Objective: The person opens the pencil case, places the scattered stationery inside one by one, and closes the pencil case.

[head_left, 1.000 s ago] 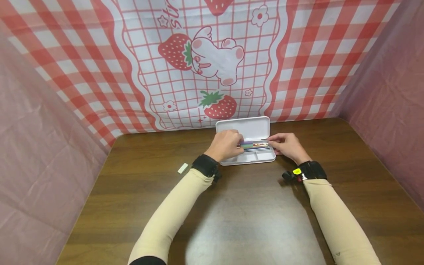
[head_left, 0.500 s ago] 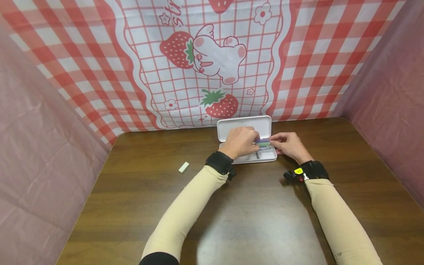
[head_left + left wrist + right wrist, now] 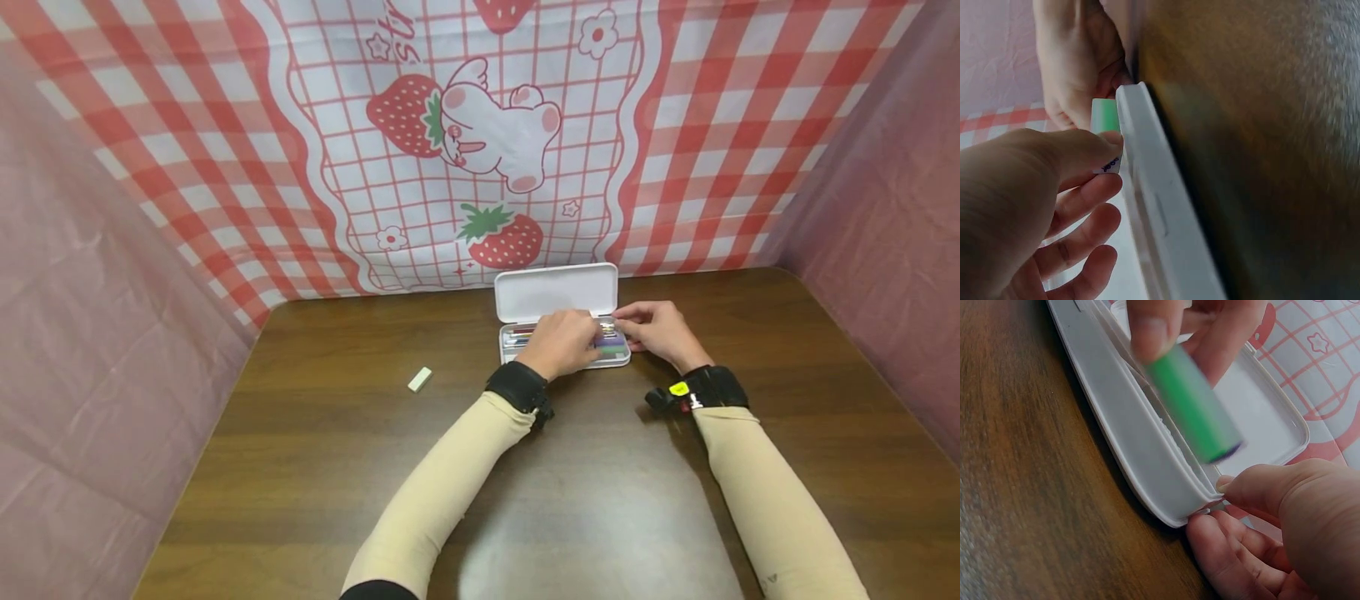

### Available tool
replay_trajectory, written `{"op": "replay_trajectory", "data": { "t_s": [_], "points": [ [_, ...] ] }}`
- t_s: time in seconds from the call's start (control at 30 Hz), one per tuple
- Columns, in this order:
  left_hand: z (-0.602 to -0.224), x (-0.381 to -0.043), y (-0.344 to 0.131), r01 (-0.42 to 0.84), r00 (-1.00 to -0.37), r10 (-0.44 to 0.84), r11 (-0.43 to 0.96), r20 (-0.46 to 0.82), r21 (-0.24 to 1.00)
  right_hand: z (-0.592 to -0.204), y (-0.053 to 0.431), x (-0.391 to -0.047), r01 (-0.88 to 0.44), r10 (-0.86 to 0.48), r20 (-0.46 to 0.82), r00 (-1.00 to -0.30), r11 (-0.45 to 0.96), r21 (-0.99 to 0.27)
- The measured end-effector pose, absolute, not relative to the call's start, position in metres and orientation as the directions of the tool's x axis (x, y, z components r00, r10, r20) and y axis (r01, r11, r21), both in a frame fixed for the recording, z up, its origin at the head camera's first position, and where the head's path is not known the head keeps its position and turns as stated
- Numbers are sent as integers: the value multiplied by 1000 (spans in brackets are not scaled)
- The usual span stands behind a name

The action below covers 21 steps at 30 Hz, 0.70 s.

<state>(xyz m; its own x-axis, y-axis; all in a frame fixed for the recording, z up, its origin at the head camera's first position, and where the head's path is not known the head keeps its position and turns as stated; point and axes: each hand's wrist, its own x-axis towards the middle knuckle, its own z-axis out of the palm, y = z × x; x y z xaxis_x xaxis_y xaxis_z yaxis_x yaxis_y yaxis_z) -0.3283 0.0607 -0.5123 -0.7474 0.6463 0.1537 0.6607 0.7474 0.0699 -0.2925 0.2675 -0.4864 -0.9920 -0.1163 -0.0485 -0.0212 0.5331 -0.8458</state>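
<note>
My left hand [image 3: 562, 343] pinches a block-shaped eraser [image 3: 1106, 117] with a green stripe between thumb and fingertips. In the right wrist view the eraser [image 3: 1191, 406] shows its green and pale sides, slightly blurred. It is held over the front right part of an open white pencil case [image 3: 557, 293], close to the front rim in the left wrist view. Several pencils [image 3: 519, 332] lie in the case, partly hidden behind the left hand. My right hand [image 3: 660, 333] grips the case's right end, thumb at the rim and fingers against the outer wall.
A small pale block [image 3: 420, 380] lies on the brown table [image 3: 315, 467], left of the case. The raised lid stands close to a red and white strawberry cloth [image 3: 420, 225]. Pink cloth [image 3: 877, 158] hangs at both sides.
My left hand has moved right along the case and then toward its front, taking the eraser from over the pencils to the front right. The right hand stays at the case's end.
</note>
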Motion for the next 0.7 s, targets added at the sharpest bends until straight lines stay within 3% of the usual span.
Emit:
{"op": "replay_trajectory", "data": {
  "t_s": [0.7],
  "points": [
    [-517, -323, 75, 625, -766, 620, 780, 169, -29, -485, 268, -293, -9, -106, -58, -993, 541, -841]
  ]
}}
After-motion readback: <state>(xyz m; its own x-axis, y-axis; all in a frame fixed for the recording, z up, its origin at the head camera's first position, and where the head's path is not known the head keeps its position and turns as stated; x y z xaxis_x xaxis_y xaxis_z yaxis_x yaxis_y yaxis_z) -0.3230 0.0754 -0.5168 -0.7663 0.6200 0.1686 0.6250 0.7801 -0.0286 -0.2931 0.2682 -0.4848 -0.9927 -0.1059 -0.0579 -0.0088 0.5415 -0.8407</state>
